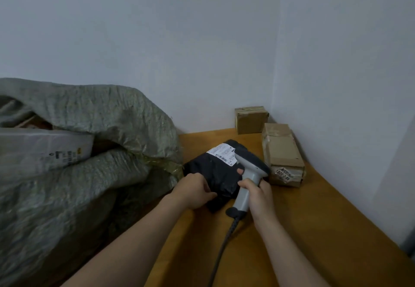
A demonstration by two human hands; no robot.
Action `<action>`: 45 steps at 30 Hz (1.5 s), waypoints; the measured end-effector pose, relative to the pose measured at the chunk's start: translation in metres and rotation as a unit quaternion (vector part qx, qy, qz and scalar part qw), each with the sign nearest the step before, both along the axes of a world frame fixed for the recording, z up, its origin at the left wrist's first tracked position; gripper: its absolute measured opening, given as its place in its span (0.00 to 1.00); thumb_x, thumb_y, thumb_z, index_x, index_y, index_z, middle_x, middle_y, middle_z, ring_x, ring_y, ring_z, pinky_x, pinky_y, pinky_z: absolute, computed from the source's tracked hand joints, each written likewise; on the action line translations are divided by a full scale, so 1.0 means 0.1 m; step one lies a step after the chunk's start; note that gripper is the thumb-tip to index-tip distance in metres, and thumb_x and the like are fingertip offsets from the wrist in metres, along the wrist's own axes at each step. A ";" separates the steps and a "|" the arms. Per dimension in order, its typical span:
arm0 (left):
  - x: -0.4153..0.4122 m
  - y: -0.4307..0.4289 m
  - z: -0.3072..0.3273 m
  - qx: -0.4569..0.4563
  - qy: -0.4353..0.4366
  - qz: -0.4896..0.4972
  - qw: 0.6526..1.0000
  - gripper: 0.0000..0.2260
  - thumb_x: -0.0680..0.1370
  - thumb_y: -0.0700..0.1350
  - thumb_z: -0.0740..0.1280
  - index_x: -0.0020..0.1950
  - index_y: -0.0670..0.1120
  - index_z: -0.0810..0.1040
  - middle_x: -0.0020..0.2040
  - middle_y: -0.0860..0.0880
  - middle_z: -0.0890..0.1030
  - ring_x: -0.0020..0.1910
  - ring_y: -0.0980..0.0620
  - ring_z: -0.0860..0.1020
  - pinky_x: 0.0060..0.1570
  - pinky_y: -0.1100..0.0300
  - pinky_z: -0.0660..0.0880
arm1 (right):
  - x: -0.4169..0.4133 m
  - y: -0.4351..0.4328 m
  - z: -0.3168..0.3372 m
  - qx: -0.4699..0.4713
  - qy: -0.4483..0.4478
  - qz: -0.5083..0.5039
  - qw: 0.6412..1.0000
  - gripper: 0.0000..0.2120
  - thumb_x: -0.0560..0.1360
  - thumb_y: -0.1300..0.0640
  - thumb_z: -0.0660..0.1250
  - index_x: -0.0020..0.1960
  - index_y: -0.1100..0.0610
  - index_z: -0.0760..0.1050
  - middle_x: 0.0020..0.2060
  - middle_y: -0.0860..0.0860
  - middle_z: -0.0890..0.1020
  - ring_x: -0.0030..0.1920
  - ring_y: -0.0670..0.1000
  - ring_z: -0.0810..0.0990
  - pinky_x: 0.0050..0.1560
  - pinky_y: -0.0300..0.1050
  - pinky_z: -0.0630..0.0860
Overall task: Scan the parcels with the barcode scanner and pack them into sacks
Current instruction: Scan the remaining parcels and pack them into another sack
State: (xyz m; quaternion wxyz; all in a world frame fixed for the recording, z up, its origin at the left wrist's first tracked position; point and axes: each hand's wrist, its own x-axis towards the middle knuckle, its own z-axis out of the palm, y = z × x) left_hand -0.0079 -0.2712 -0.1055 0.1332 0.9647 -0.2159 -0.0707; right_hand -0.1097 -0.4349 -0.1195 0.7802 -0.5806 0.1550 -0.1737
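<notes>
Left grip (195,191) holds the black parcel (213,171) on the table (314,219); right grip (258,194) clasps the scanner (251,166) over its label (224,153)

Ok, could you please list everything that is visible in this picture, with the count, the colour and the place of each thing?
black parcel: 1, black with a white label, middle of the table
scanner: 1, grey, over the black parcel
cable: 1, dark, from the scanner to the bottom edge
back box: 1, brown, table corner by the walls
near box: 1, brown, right of the scanner
sack: 1, grey-green, left of the table, mouth open
white parcel: 1, white, in the sack's mouth
table: 1, orange-brown, lower right
walls: 2, white, behind and right of the table
left hand: 1, holds the black parcel
right hand: 1, grips the scanner handle
</notes>
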 end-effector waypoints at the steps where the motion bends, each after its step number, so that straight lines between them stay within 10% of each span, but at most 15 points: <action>1: -0.08 0.05 0.04 0.011 0.007 -0.004 1.000 0.14 0.79 0.58 0.72 0.43 0.48 0.87 0.38 0.51 0.84 0.38 0.54 0.81 0.41 0.55 0.80 | -0.06 0.02 0.03 0.002 0.003 -0.002 1.000 0.15 0.75 0.66 0.68 0.58 0.54 0.84 0.53 0.52 0.85 0.53 0.53 0.82 0.51 0.47 0.78; 11: -0.86 0.27 0.37 0.027 0.206 -0.119 0.971 0.15 0.79 0.58 0.70 0.40 0.51 0.87 0.37 0.56 0.85 0.37 0.59 0.79 0.49 0.59 0.77 | -0.62 0.02 0.28 -0.090 0.081 0.033 0.992 0.10 0.72 0.64 0.69 0.50 0.57 0.85 0.49 0.58 0.87 0.50 0.58 0.84 0.49 0.51 0.78; 14: -0.88 0.29 0.41 -0.086 0.083 -0.062 0.991 0.16 0.78 0.59 0.71 0.34 0.52 0.83 0.33 0.54 0.82 0.34 0.57 0.78 0.41 0.59 0.75 | -0.77 0.03 0.31 -0.133 0.117 0.086 0.980 0.11 0.72 0.62 0.69 0.52 0.56 0.85 0.50 0.53 0.86 0.52 0.53 0.83 0.49 0.49 0.78; 17: -0.80 0.30 0.38 -0.147 -0.080 0.057 0.984 0.13 0.76 0.62 0.72 0.49 0.53 0.80 0.47 0.53 0.80 0.48 0.53 0.79 0.47 0.55 0.75 | -0.85 0.00 0.30 -0.152 0.138 0.125 0.971 0.11 0.71 0.60 0.69 0.51 0.56 0.86 0.51 0.53 0.86 0.53 0.54 0.82 0.54 0.51 0.78; 24: -0.54 0.29 0.09 -0.086 0.026 0.134 0.987 0.42 0.73 0.68 0.71 0.79 0.50 0.60 0.76 0.45 0.72 0.72 0.41 0.72 0.69 0.49 0.72 | -0.92 -0.08 0.32 -0.147 0.156 0.170 0.962 0.12 0.70 0.60 0.69 0.51 0.58 0.86 0.53 0.56 0.85 0.55 0.56 0.82 0.63 0.57 0.80; 30: -0.51 0.31 0.16 -0.077 0.095 0.193 0.974 0.57 0.53 0.82 0.70 0.69 0.44 0.76 0.64 0.46 0.81 0.61 0.45 0.80 0.54 0.53 0.77 | -0.95 -0.17 0.41 -0.144 0.168 0.218 0.951 0.12 0.74 0.59 0.66 0.52 0.58 0.86 0.52 0.56 0.82 0.46 0.54 0.80 0.46 0.47 0.75; 37: -0.54 0.57 0.17 -0.300 0.067 0.147 0.940 0.30 0.64 0.53 0.85 0.57 0.50 0.73 0.55 0.49 0.82 0.54 0.49 0.81 0.59 0.45 0.79 | -0.90 -0.06 0.44 -0.141 0.125 0.192 0.963 0.18 0.63 0.54 0.69 0.51 0.53 0.87 0.53 0.55 0.87 0.55 0.57 0.84 0.53 0.51 0.79; 42: -0.68 0.79 0.28 -0.347 -0.018 -0.019 0.937 0.44 0.73 0.36 0.77 0.78 0.64 0.59 0.66 0.63 0.76 0.65 0.62 0.76 0.67 0.61 0.73 | -0.90 0.10 0.53 -0.100 0.060 0.181 0.977 0.14 0.73 0.68 0.66 0.54 0.58 0.85 0.53 0.58 0.87 0.50 0.57 0.86 0.56 0.56 0.81; 45: -0.75 0.89 0.35 -0.340 -0.066 -0.065 0.936 0.39 0.76 0.31 0.71 0.76 0.65 0.66 0.71 0.64 0.73 0.69 0.70 0.70 0.70 0.65 0.69 | -0.95 0.26 0.64 -0.040 0.035 0.213 0.976 0.14 0.76 0.71 0.65 0.60 0.62 0.80 0.46 0.63 0.86 0.38 0.57 0.84 0.40 0.52 0.83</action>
